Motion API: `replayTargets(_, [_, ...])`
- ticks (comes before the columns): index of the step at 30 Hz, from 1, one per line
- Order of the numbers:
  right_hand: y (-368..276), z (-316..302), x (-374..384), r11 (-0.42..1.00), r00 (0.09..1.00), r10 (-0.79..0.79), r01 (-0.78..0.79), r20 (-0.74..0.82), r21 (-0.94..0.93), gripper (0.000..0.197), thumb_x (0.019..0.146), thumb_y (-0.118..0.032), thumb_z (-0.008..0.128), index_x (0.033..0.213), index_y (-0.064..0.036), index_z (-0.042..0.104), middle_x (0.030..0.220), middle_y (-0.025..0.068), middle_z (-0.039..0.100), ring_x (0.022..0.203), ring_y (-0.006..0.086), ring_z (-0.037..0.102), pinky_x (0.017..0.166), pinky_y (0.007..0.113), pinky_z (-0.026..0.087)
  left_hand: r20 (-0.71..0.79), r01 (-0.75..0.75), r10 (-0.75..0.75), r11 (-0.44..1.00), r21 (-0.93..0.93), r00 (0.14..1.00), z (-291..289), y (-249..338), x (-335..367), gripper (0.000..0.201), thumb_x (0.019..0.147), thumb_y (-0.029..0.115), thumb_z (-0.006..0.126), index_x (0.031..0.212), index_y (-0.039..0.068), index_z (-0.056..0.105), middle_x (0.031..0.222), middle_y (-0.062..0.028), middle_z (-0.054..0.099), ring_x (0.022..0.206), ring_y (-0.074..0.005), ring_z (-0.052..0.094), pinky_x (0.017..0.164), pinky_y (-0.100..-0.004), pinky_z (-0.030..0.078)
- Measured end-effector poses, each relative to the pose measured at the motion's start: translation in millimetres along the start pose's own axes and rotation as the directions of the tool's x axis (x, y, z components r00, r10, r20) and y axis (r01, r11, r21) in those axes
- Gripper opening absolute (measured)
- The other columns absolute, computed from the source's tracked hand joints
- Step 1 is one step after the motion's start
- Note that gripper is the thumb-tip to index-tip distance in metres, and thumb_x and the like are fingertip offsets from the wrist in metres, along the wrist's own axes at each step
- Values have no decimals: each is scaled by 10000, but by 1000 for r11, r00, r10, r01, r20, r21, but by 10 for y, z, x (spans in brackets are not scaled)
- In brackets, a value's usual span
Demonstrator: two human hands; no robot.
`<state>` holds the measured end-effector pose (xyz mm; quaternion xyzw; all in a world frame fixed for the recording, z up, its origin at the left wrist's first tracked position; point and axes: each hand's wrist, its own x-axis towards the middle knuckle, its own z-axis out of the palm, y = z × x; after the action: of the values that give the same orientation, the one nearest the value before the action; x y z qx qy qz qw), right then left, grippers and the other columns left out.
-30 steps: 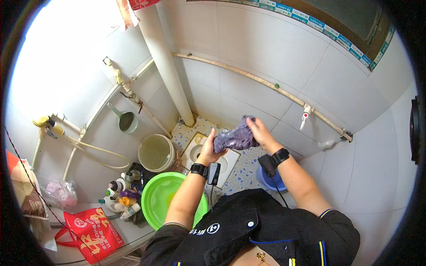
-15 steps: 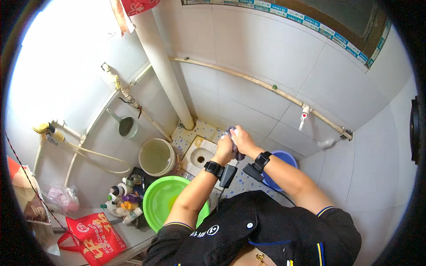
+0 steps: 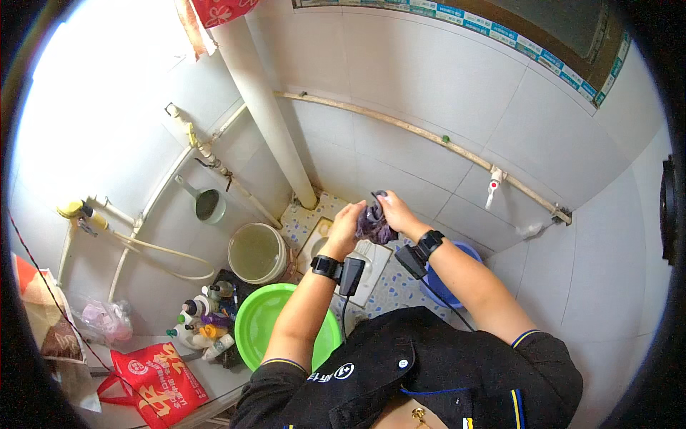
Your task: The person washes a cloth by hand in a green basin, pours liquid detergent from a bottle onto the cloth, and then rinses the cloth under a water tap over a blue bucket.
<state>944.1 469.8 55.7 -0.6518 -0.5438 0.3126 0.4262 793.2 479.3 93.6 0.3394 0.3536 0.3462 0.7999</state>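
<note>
As left hand (image 3: 346,227) and right hand (image 3: 399,214) clamp their fingers on the purple cloth (image 3: 376,226), it sits bunched between them — neither nearer, long axis unclear — over the squat toilet (image 3: 376,259).

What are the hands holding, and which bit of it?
A dark purple cloth, bunched up: the left hand has its left side, the right hand its upper right.
</note>
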Motion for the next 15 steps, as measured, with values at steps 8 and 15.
replayTargets(8, [-52,-16,-85,767,984,93,-169,153,619,338,859,-256,436,1023,37,462,980,76,554,870,176,521,741,290,406,-64,256,-315,859,-443,947,-353,-343,195,455,806,467,356,977,89,541,1038,-90,531,964,-226,478,794,-407,381])
replayTargets(15, [-425,241,-391,923,973,-231,220,3,-317,286,828,-280,434,845,5,420,812,248,506,710,413,502,611,460,413,-54,186,-194,975,-125,980,-138,-498,256,570,817,571,272,1010,82,492,985,-112,547,852,-249,540,730,-376,438])
